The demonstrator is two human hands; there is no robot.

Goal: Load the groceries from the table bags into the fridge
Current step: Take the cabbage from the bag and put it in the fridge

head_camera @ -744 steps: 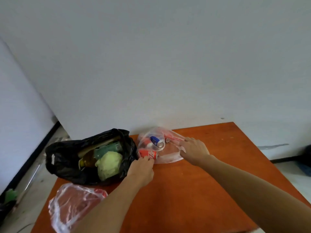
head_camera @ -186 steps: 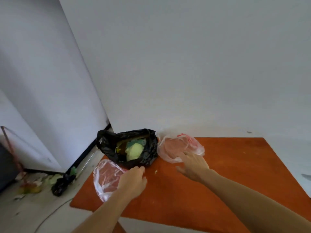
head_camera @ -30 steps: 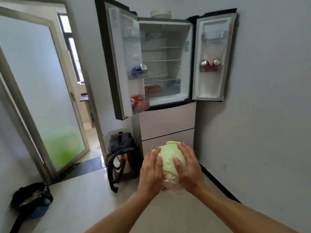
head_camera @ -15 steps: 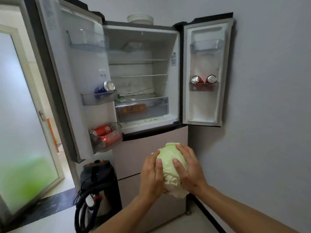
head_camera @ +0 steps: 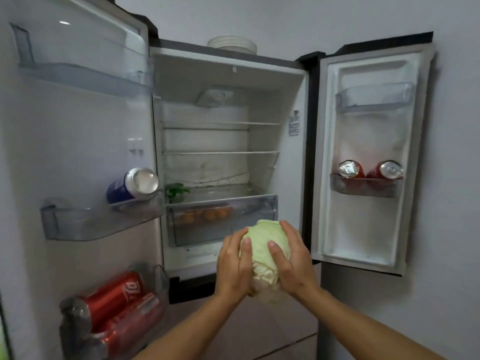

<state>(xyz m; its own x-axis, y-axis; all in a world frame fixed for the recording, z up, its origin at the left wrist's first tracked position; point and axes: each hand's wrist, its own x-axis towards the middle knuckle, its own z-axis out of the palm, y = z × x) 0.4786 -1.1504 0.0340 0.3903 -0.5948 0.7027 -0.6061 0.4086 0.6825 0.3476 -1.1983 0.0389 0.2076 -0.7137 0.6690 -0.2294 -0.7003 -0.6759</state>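
Note:
A pale green cabbage (head_camera: 265, 252) is held between both hands in front of the open fridge (head_camera: 223, 162). My left hand (head_camera: 232, 266) grips its left side and my right hand (head_camera: 292, 261) grips its right side, fingers curled round it. The cabbage hangs at the height of the clear crisper drawer (head_camera: 220, 216), which holds orange items. Both fridge doors stand open and the wire shelves inside are bare.
The left door bins hold a blue can (head_camera: 132, 184) and red cans (head_camera: 114, 297). Two red cans (head_camera: 370, 170) stand in the right door bin. Green leaves (head_camera: 175, 190) lie on the shelf above the drawer. White plates (head_camera: 232, 44) sit on top of the fridge.
I have come closer to the fridge, which now fills the view. The cabbage stays gripped in both hands and has risen to the drawer's level.

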